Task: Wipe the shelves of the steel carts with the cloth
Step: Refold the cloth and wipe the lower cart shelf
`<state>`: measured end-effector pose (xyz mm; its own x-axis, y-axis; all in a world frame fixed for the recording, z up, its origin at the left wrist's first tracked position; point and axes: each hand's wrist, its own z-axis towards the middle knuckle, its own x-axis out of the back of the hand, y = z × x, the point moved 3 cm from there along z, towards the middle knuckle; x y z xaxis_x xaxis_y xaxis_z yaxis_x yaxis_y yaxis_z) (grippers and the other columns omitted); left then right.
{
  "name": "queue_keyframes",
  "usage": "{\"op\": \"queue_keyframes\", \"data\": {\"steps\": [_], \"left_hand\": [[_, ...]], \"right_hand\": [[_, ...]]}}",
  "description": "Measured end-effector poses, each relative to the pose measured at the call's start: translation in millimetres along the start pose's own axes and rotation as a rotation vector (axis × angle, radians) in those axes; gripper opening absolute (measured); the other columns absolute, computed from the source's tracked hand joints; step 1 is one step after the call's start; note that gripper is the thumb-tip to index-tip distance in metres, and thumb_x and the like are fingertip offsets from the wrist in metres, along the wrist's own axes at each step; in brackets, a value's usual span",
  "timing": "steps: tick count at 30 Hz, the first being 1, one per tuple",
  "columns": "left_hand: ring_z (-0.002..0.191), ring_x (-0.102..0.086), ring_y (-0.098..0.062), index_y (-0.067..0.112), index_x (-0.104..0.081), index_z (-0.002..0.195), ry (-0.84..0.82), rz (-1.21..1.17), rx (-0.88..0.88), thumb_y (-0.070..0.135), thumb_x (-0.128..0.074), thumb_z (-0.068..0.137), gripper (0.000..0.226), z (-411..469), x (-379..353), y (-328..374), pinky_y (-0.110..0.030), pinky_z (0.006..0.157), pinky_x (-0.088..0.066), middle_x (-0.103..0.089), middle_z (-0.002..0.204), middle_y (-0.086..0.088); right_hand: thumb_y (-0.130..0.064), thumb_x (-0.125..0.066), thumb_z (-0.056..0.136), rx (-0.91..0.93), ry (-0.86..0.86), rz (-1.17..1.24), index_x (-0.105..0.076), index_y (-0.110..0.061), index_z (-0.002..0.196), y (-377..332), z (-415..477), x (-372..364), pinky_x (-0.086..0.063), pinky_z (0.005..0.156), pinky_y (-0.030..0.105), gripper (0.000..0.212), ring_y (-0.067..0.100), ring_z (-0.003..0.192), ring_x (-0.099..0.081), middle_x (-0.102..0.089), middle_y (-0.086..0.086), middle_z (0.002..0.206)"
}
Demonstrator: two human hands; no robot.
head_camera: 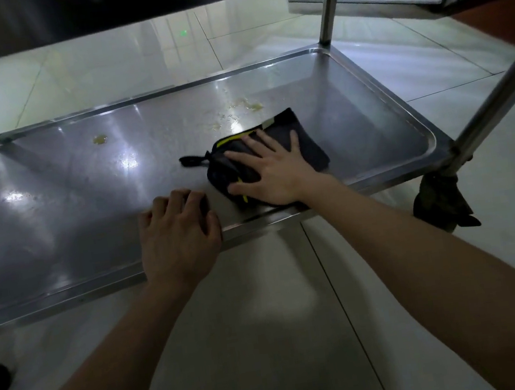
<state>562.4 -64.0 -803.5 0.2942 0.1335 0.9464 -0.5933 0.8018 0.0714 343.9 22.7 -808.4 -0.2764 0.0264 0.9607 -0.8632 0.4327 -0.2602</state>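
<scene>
A steel cart's lower shelf [70, 199] fills the middle of the head view. A dark folded cloth [306, 142] with yellow trim and a small loop lies on it near the front edge, right of centre. My right hand [269, 173] lies flat on the cloth with straight, spread fingers. My left hand [176, 235] rests on the shelf's front rim, fingers bent over it and thumb along the edge. Yellowish stains mark the shelf: one [100, 139] at the back left and a patch [238, 109] just beyond the cloth.
Steel posts stand at the shelf corners, one [328, 5] at the back right and one [498, 97] at the front right. A dark rag [440, 203] hangs by the front right post. An upper shelf overhangs at the top. Tiled floor surrounds the cart.
</scene>
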Motion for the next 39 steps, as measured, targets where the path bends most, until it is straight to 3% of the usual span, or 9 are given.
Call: {"op": "queue_keyframes", "data": {"steps": [5, 10, 13, 16, 19, 23, 28, 34, 39], "left_hand": [[0.117, -0.053, -0.033, 0.025, -0.063, 0.124, 0.013, -0.023, -0.007, 0.050, -0.042, 0.099, 0.041, -1, -2, -4, -0.050, 0.097, -0.042, -0.062, 0.131, -0.001], [0.118, -0.053, -0.036, 0.028, -0.062, 0.126, 0.002, -0.042, 0.007, 0.052, -0.042, 0.098, 0.042, 1, 0, -5, -0.052, 0.096, -0.045, -0.061, 0.132, -0.001], [0.118, -0.053, -0.036, 0.027, -0.063, 0.128, -0.008, -0.037, 0.011, 0.052, -0.042, 0.098, 0.045, 0, 0, -2, -0.052, 0.097, -0.043, -0.061, 0.133, -0.001], [0.119, -0.053, -0.036, 0.024, -0.065, 0.127, -0.004, -0.031, 0.021, 0.050, -0.044, 0.097, 0.045, 1, 1, 5, -0.052, 0.097, -0.042, -0.062, 0.132, -0.002], [0.121, -0.054, -0.036, 0.022, -0.066, 0.128, -0.031, -0.024, 0.039, 0.049, -0.044, 0.097, 0.046, 2, 5, 12, -0.051, 0.098, -0.042, -0.063, 0.135, -0.003], [0.127, -0.052, -0.036, 0.022, -0.062, 0.134, -0.086, -0.070, 0.065, 0.046, -0.044, 0.101, 0.044, 1, 12, 15, -0.051, 0.104, -0.042, -0.063, 0.140, -0.004], [0.128, -0.057, -0.033, 0.019, -0.054, 0.149, -0.103, -0.516, 0.137, 0.019, -0.055, 0.107, 0.042, 2, 29, -6, -0.050, 0.109, -0.046, -0.061, 0.142, -0.011], [0.123, -0.057, -0.040, 0.012, -0.067, 0.129, 0.093, -0.118, 0.216, 0.018, -0.054, 0.095, 0.037, -37, 62, -120, -0.054, 0.105, -0.044, -0.066, 0.131, -0.017], [0.116, -0.059, -0.040, 0.012, -0.072, 0.116, 0.042, 0.109, 0.359, 0.026, -0.061, 0.103, 0.023, -81, 76, -204, -0.057, 0.101, -0.046, -0.066, 0.123, -0.017]], "right_hand": [[-0.090, -0.027, 0.083, 0.012, -0.005, 0.058, -0.023, -0.063, 0.162, 37, -63, 7, 0.018, 0.125, 0.067, 0.083, 0.005, 0.165, 0.008, -0.004, -0.021, 0.179], [-0.080, -0.040, 0.094, -0.229, -0.004, 0.026, -0.021, -0.062, 0.162, 144, -87, 40, 0.013, 0.127, 0.068, 0.073, 0.006, 0.165, 0.006, -0.002, -0.022, 0.179], [-0.087, -0.032, 0.090, -0.384, -0.004, -0.006, -0.015, -0.063, 0.163, 195, -87, 49, 0.014, 0.126, 0.069, 0.079, 0.008, 0.165, 0.008, 0.003, -0.022, 0.179], [-0.095, -0.020, 0.080, -0.459, -0.003, -0.005, -0.009, -0.061, 0.164, 200, -65, 50, 0.019, 0.122, 0.073, 0.092, 0.014, 0.165, 0.014, 0.009, -0.017, 0.179], [-0.095, -0.020, 0.080, -0.486, 0.002, 0.029, -0.005, -0.057, 0.166, 173, -28, 47, 0.020, 0.118, 0.078, 0.096, 0.022, 0.165, 0.021, 0.014, -0.009, 0.180], [-0.095, -0.022, 0.082, -0.333, -0.023, 0.025, -0.005, -0.054, 0.168, 90, 14, 31, 0.021, 0.116, 0.080, 0.097, 0.028, 0.165, 0.021, 0.014, -0.005, 0.180], [-0.091, -0.024, 0.087, -0.111, -0.047, -0.025, -0.007, -0.052, 0.168, -28, 44, 0, 0.019, 0.116, 0.080, 0.092, 0.028, 0.165, 0.019, 0.011, -0.004, 0.181], [-0.090, -0.024, 0.088, -0.039, -0.059, -0.034, -0.008, -0.053, 0.168, -94, 61, -13, 0.017, 0.118, 0.080, 0.090, 0.026, 0.165, 0.017, 0.010, -0.005, 0.181], [-0.090, -0.025, 0.087, -0.012, -0.076, -0.025, -0.010, -0.053, 0.168, -146, 81, -21, 0.017, 0.118, 0.080, 0.090, 0.025, 0.165, 0.017, 0.010, -0.007, 0.181]]}}
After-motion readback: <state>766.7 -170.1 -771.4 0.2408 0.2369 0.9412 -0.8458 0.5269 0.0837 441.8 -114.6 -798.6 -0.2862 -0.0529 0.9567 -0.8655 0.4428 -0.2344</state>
